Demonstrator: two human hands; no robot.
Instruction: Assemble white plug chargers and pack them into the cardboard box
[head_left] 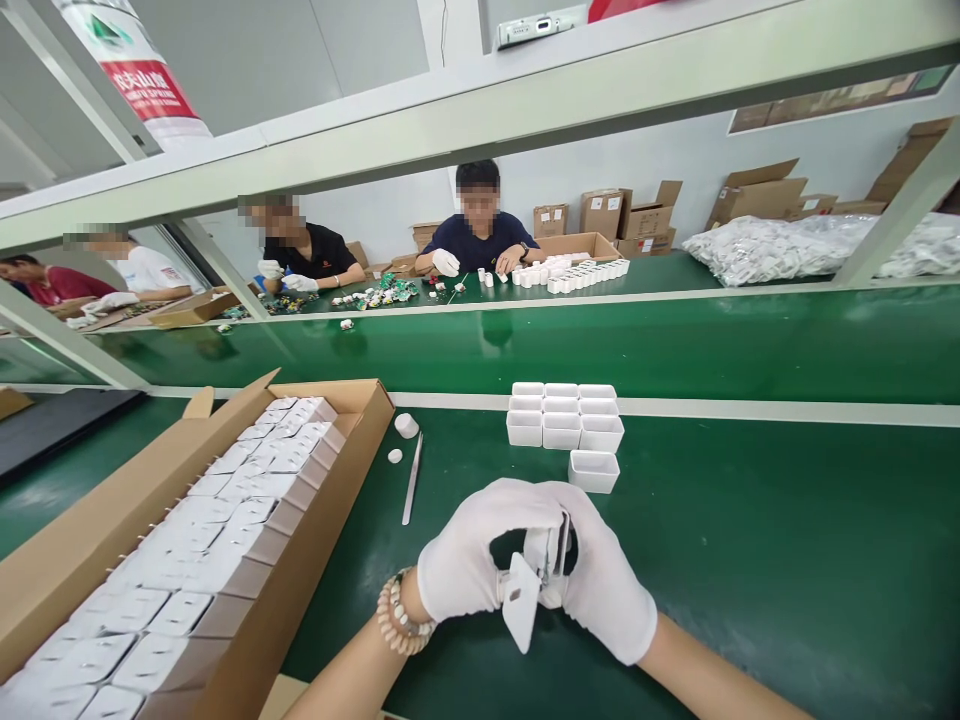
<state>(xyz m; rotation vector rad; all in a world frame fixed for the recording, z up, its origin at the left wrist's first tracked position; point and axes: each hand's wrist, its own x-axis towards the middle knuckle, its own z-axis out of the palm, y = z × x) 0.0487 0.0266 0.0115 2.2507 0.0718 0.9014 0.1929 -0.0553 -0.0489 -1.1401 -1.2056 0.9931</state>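
Note:
Both hands wear white gloves and meet around a white plastic part (547, 555) above the green table. My left hand (472, 550), with beads at the wrist, has its fingers wrapped round the part's left side and top. On the other side my right hand (604, 580) grips the same part. A flat white plate (520, 602) with a small hole hangs tilted at the part's near left side. Just beyond the hands stands a single open white box (594, 472), with several more white boxes (562, 425) in rows behind it.
At the left, a long cardboard box (337, 520) holds several white units. Tweezers (412, 480) lie near a white cap (406, 426) and a small white disc (394, 456). A metal frame crosses above; people work beyond it, past a green belt (420, 350).

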